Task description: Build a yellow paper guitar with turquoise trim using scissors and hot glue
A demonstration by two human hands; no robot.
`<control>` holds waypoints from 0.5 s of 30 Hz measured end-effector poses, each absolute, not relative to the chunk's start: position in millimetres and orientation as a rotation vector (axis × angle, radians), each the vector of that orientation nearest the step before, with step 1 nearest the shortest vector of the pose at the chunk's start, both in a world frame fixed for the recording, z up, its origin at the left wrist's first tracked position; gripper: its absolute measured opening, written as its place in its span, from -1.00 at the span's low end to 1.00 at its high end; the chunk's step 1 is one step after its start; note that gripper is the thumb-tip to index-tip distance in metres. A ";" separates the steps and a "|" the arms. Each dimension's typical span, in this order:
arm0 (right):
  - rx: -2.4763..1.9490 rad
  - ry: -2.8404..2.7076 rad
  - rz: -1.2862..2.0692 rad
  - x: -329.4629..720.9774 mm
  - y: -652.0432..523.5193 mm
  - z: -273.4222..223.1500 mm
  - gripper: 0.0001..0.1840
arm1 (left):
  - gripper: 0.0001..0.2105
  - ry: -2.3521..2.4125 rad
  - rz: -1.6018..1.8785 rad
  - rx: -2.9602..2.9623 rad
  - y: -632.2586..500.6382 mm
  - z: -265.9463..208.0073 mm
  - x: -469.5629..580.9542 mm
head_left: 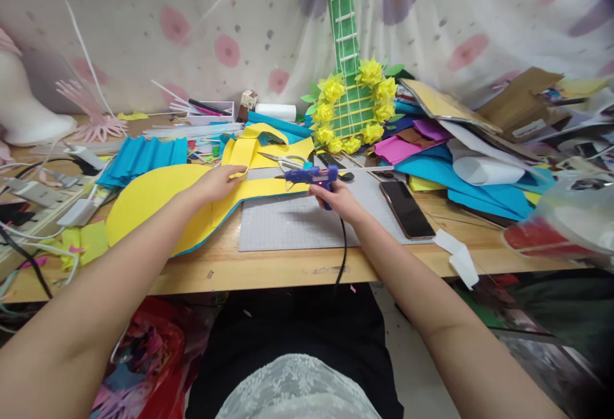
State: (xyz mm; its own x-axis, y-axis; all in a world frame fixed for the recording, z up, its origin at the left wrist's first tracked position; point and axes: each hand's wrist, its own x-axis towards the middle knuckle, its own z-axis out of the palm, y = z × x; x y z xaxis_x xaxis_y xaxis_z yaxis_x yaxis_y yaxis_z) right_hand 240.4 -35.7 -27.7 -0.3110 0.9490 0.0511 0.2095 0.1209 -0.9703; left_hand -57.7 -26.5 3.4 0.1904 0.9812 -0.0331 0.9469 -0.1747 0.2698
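Observation:
My right hand [338, 196] grips a blue hot glue gun [311, 177] with its nozzle pointing left at the narrow neck of a yellow guitar-shaped foam sheet [153, 200]. The gun's black cord [343, 249] hangs over the table's front edge. My left hand [221, 182] presses flat on the yellow sheet just left of the nozzle, fingers on a folded yellow strip [240, 153]. The neck lies on a grey cutting mat [297, 221].
Scissors [283, 160] lie behind the glue gun. A black phone [407, 208] rests on the mat's right side. A green paper guitar with yellow flowers [352, 109] leans on the back wall. Blue pleated paper [141, 158], coloured sheets [460, 176] and power strips [43, 195] crowd the table.

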 end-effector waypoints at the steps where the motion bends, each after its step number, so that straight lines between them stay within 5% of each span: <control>1: -1.145 -1.567 1.318 249.1 -34.4 -25.9 -0.59 | -0.52 1.857 0.217 2.236 -26.4 4.0 -57.2; 15: -1.153 -1.346 1.328 315.9 -22.7 -21.2 -0.56 | -0.52 1.834 0.197 2.299 -23.5 3.5 -48.9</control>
